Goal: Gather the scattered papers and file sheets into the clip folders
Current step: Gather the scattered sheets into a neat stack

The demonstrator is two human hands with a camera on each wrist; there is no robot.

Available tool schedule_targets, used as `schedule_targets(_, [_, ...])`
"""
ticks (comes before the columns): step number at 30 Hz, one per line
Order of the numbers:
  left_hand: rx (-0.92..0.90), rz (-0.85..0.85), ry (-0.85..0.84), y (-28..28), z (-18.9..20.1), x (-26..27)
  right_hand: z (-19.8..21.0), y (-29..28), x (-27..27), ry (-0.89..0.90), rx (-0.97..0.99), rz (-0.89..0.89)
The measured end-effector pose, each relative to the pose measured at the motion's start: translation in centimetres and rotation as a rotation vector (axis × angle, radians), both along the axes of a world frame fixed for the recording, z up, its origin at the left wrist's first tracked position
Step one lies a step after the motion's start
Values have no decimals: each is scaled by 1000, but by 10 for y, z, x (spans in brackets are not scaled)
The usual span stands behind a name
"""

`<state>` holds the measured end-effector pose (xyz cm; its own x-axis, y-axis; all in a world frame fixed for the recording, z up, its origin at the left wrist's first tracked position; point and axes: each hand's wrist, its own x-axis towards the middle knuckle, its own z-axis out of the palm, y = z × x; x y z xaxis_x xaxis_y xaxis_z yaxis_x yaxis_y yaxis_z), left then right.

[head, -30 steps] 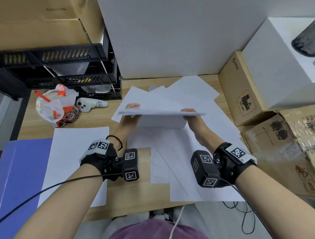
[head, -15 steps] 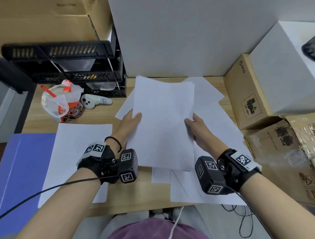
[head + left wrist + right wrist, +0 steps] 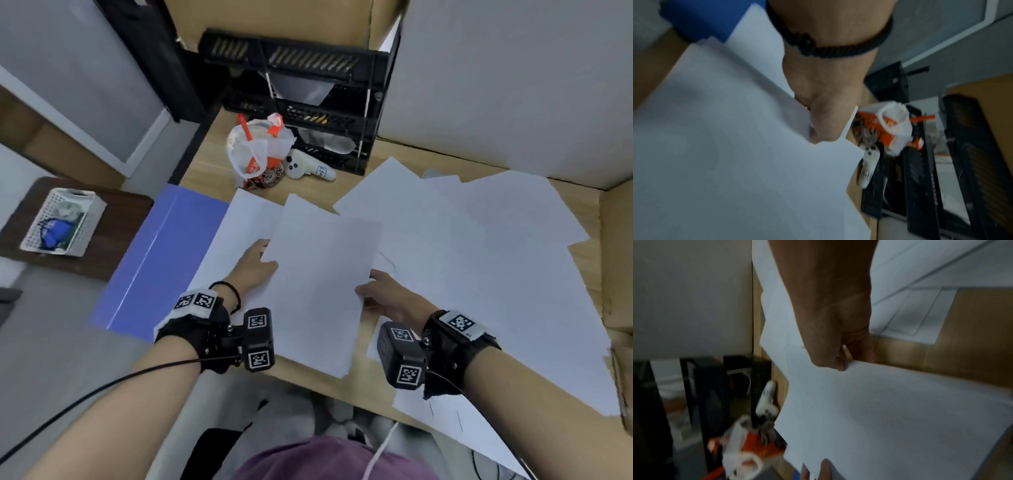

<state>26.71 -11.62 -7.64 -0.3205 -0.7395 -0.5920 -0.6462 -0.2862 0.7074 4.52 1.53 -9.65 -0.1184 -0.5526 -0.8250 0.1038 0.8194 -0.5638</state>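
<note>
Since half a second ago the paper stack (image 3: 318, 284) is swung left toward the blue folder (image 3: 154, 260); each side edge is pinched by the left hand (image 3: 255, 262) and right hand (image 3: 383, 296); edges are best kept squared above the tabletop (image 3: 349, 387).

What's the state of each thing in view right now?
paper stack: held off the desk, gripped at both side edges
left hand: grips the stack's left edge
right hand: pinches the stack's right edge
loose sheets: scattered flat, overlapping
blue folder: flat, closed, overhanging the desk's left edge
plastic bag: upright, crumpled around a cup
white controller: lying on its side
</note>
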Motion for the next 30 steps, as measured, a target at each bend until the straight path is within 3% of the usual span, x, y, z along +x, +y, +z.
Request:
schedule_targets(6, [-191,149,-83,-22,15,60,17,-42,64,-176,-142,102])
schedule_targets(10, [-222,45,-107,-17,8,57,5,-36,56,-128,-155,76])
schedule_targets(14, [-100,-58,-45,-3,-7,26,-8,-5,21,-115,-84,14])
schedule_targets(19, [-9,-220,-7,4,-21,-40,-11,52,-40,-14,-79,-207])
schedule_targets(25, [-97,-539,-5,26,-49,-129,-20,135,-107,224,-154,-884])
schedule_targets(30, [-232,-844,-93,41,-75,-195,-40,207,-118,233,-29,-899])
